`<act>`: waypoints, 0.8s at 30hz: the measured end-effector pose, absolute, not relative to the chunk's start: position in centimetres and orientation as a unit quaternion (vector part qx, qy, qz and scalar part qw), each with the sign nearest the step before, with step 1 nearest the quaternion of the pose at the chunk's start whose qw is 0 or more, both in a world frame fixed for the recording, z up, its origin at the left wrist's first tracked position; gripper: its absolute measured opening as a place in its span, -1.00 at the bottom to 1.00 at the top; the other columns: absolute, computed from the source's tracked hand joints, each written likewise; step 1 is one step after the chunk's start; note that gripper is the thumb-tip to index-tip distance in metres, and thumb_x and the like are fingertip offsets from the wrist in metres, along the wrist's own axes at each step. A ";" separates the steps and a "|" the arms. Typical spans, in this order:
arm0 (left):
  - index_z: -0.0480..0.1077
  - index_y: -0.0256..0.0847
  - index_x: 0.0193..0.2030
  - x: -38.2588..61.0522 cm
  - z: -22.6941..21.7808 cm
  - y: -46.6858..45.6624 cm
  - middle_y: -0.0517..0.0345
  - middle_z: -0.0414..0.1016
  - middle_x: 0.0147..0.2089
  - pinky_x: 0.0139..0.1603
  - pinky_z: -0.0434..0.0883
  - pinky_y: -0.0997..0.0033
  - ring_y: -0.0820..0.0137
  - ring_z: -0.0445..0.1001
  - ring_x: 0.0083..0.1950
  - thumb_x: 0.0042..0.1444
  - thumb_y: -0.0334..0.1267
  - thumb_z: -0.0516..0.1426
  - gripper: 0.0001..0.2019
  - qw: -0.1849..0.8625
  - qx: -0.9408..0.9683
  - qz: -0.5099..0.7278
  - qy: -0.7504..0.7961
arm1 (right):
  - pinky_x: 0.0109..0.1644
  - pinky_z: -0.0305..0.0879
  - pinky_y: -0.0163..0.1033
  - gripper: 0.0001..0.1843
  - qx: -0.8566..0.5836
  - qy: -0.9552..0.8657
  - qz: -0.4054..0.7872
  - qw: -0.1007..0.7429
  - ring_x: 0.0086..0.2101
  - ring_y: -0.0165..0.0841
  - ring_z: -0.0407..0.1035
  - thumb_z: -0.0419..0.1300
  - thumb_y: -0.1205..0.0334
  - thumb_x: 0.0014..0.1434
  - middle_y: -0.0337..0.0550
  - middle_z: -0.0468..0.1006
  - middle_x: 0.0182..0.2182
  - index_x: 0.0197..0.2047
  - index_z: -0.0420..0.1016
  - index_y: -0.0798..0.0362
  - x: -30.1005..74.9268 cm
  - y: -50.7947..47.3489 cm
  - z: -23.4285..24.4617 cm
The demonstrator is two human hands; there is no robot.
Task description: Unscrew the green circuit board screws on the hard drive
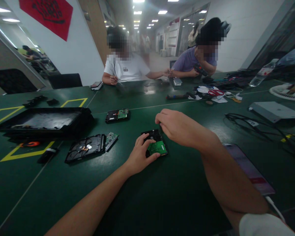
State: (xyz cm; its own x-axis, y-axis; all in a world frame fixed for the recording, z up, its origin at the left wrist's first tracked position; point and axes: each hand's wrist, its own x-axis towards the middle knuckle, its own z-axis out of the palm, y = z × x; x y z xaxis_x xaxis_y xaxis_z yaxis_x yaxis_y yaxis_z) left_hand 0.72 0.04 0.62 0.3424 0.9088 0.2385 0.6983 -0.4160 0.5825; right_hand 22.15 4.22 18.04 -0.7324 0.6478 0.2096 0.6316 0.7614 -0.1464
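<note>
A hard drive (157, 148) with a green circuit board lies flat on the dark green table in front of me. My left hand (143, 151) steadies it, fingers across its left side and top and the thumb at the near end. Over the drive's far right corner, my right hand (173, 126) is closed in a pinch; whatever is between its fingertips is too hidden to name. Left of my hands lies another hard drive (85, 148), beside a loose circuit board (111, 141). Farther off is a third hard drive (117, 115) with a green board.
Black stacked trays (43, 123) stand at the left. A phone (250, 168) lies under my right forearm. Cables (263, 126) and a grey metal box (276, 111) sit to the right. Across the table are two people, a screwdriver-like tool (177, 97) and a bottle (263, 73).
</note>
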 end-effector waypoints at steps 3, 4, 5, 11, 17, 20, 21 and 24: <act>0.38 0.01 0.28 0.7 0.8 -0.1 -0.06 0.08 0.52 0.52 0.10 -0.26 -0.06 -0.03 0.59 0.25 0.04 0.29 -0.49 0.191 0.797 0.271 0.504 | -0.05 0.20 -0.20 -0.75 -0.345 -0.929 0.027 0.128 -0.11 -0.22 0.42 0.04 0.48 0.33 0.03 0.54 -0.11 -0.05 0.51 0.13 22.2 4.2 18.0; 0.38 0.00 0.28 0.7 0.8 -0.1 -0.06 0.08 0.52 0.52 0.10 -0.26 -0.06 -0.03 0.59 0.26 0.04 0.28 -0.50 0.190 0.798 0.270 0.504 | -0.05 0.20 -0.20 -0.75 -0.346 -0.929 0.025 0.127 -0.11 -0.22 0.42 0.03 0.48 0.33 0.03 0.54 -0.12 -0.06 0.50 0.13 22.2 4.2 18.0; 0.37 -0.01 0.28 0.7 0.8 -0.2 -0.07 0.08 0.52 0.52 0.10 -0.26 -0.06 -0.04 0.59 0.27 0.04 0.27 -0.50 0.189 0.799 0.269 0.503 | -0.05 0.20 -0.20 -0.75 -0.346 -0.929 0.025 0.126 -0.11 -0.22 0.42 0.03 0.48 0.33 0.03 0.54 -0.12 -0.06 0.50 0.14 22.2 4.2 18.0; 0.37 -0.01 0.29 0.7 1.0 -0.2 -0.07 0.07 0.53 0.52 0.10 -0.27 -0.06 -0.05 0.59 0.28 0.03 0.26 -0.50 0.189 0.799 0.266 0.506 | -0.04 0.22 -0.20 -0.75 -0.344 -0.930 0.026 0.125 -0.12 -0.22 0.42 0.05 0.48 0.32 0.02 0.55 -0.12 -0.06 0.51 0.13 22.3 4.3 18.0; 0.37 -0.02 0.28 0.6 1.1 -0.2 -0.07 0.08 0.52 0.52 0.12 -0.26 -0.06 -0.04 0.59 0.29 0.02 0.25 -0.52 0.189 0.799 0.269 0.503 | -0.02 0.23 -0.18 -0.76 -0.344 -0.931 0.021 0.123 -0.12 -0.21 0.43 0.04 0.48 0.33 0.03 0.55 -0.13 -0.09 0.51 0.13 22.2 4.3 18.1; 0.37 -0.02 0.28 0.6 1.1 -0.3 -0.06 0.10 0.52 0.52 0.11 -0.28 -0.06 -0.01 0.58 0.29 -0.06 0.24 -0.55 0.189 0.800 0.274 0.500 | -0.03 0.23 -0.18 -0.75 -0.346 -0.930 0.023 0.126 -0.13 -0.21 0.43 0.04 0.48 0.32 0.04 0.56 -0.13 -0.09 0.52 0.13 22.2 4.3 18.2; 0.38 -0.01 0.28 0.6 1.1 -0.3 -0.05 0.10 0.52 0.52 0.11 -0.28 -0.06 0.00 0.58 0.29 -0.09 0.24 -0.56 0.189 0.800 0.275 0.499 | -0.03 0.23 -0.18 -0.75 -0.345 -0.930 0.024 0.126 -0.13 -0.21 0.43 0.04 0.49 0.32 0.04 0.56 -0.12 -0.09 0.52 0.13 22.2 4.3 18.2; 0.38 -0.01 0.28 0.6 1.3 -0.3 -0.03 0.10 0.52 0.52 0.10 -0.27 -0.05 -0.01 0.58 0.28 -0.15 0.23 -0.57 0.190 0.800 0.275 0.497 | -0.02 0.23 -0.18 -0.75 -0.343 -0.931 0.025 0.125 -0.13 -0.22 0.43 0.04 0.49 0.32 0.05 0.56 -0.12 -0.09 0.52 0.14 22.2 4.2 18.2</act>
State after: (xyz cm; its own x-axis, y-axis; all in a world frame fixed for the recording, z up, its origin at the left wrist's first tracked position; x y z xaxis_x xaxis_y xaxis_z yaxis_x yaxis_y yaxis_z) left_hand 0.56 -0.34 1.29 0.3539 0.9008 0.2516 0.6913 -0.4331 0.5783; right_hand 22.15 4.24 18.22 -0.7330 0.6450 0.2159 0.6324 0.7631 -0.1329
